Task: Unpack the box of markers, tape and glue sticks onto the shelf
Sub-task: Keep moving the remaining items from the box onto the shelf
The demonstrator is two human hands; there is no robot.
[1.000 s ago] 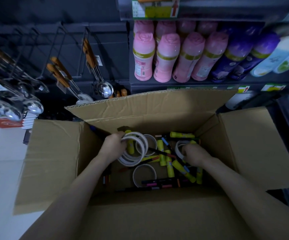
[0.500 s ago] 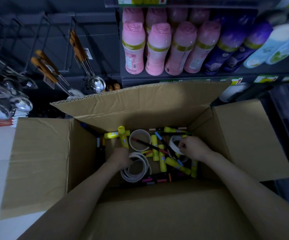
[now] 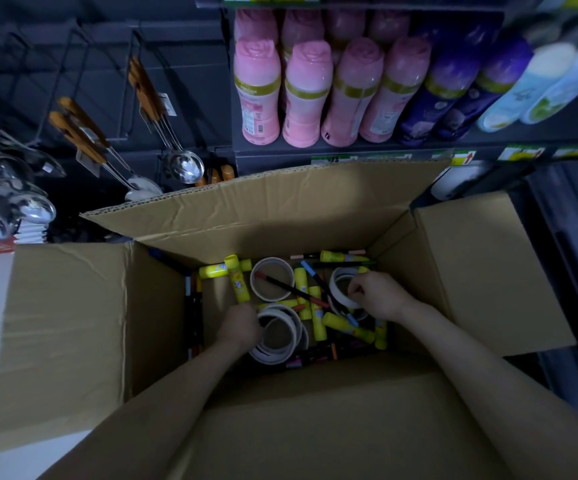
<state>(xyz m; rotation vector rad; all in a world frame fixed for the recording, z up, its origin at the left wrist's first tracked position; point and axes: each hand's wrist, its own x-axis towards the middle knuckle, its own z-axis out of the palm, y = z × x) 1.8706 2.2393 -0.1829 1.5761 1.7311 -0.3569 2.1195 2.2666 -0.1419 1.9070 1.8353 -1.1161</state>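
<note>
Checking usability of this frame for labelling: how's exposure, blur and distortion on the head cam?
Head view: dim and underexposed, box interior in shadow; glare spots on the ladles; wide-angle bending at the edges, bottles lean outward; top right corner is smeared; left hand and right hand reasonably sharp.

Tape rolls [image 3: 278,332], glue sticks [image 3: 237,284] in box [image 3: 73,327]; shelf [image 3: 350,148] behind.

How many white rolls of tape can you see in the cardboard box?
3: one lies flat mid-back, one under the left hand, one gripped by the right hand. Clutter may hide more.
</note>
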